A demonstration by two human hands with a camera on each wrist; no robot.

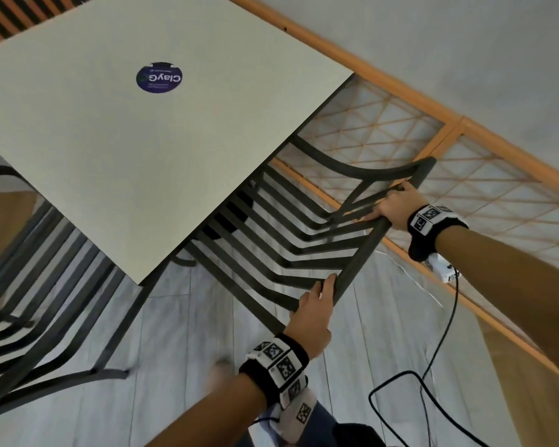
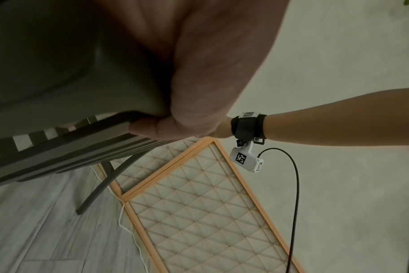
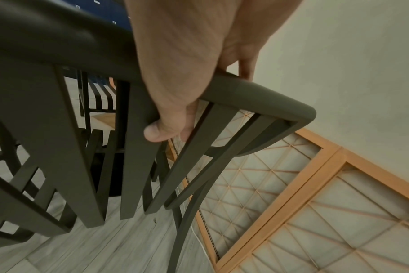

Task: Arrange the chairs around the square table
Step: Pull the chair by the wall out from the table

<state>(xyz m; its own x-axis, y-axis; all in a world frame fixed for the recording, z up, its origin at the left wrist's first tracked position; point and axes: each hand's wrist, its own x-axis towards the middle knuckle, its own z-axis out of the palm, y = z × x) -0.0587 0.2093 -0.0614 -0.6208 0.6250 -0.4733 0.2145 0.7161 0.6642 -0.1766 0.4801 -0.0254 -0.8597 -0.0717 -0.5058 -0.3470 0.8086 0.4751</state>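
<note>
Both hands, left hand (image 1: 312, 312) and right hand (image 1: 396, 206), grip the chair (image 1: 362, 250) top rail, arms outstretched.

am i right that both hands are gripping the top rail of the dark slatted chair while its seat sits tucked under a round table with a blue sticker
Not quite: the table is square, not round, as the head view shows. The rest holds: the left hand and right hand both grip the top rail of the dark slatted chair, its seat is tucked under the table, and the blue sticker is on top.
</note>
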